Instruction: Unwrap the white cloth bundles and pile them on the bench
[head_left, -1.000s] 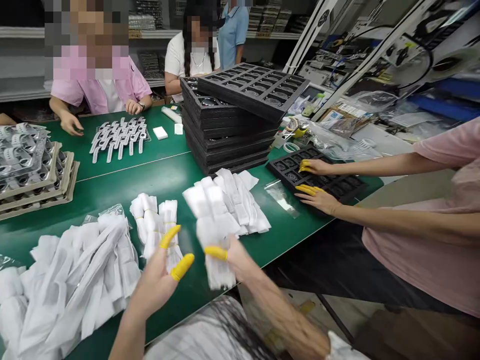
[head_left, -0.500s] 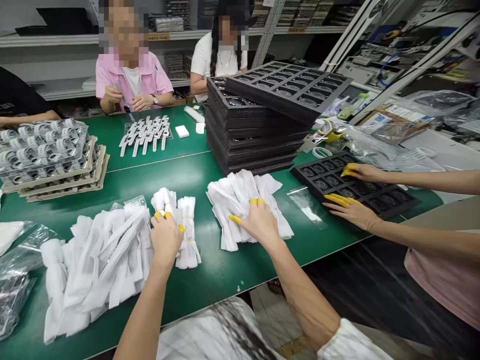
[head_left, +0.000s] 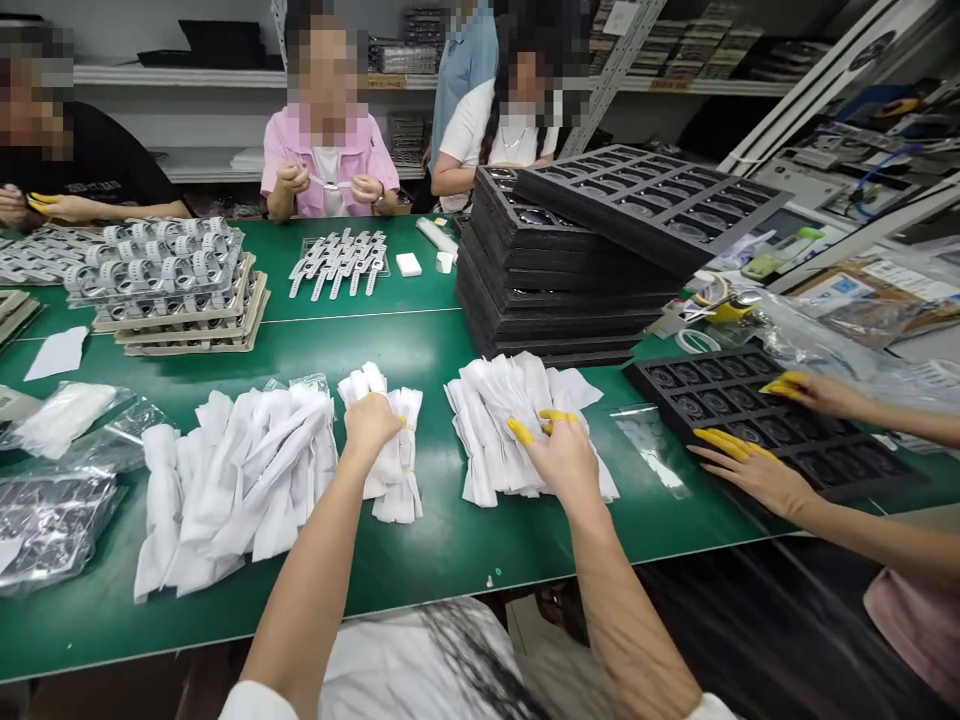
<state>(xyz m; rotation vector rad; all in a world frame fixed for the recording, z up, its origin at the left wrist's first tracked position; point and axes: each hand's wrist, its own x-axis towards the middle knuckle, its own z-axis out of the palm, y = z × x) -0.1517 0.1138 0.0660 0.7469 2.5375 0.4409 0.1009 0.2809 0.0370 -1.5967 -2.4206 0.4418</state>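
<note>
My left hand point(head_left: 370, 424) is curled down over small bundles of white soft sleeves point(head_left: 396, 490) bound with yellow bands. Its fingertips are mostly hidden, with one yellow finger cot showing at the right side. My right hand point(head_left: 568, 458) rests on a fanned pile of white sleeves point(head_left: 487, 425), thumb and bent fingers apart, yellow cots on the tips. Left of my left hand lies a larger heap of white sleeves point(head_left: 232, 480).
Black foam trays point(head_left: 555, 290) stand stacked at the back. At right, a co-worker's hands point(head_left: 757, 475) touch another black tray point(head_left: 675, 400). Trays of white-strapped watches point(head_left: 172, 290) are stacked at left. Plastic bags point(head_left: 56, 520) lie at the left front. Other people sit opposite.
The view has swung left. My left hand has turned and curled over the small bundles. My right-hand fingers have bent more on the pile. The person opposite now holds up a white strap.
</note>
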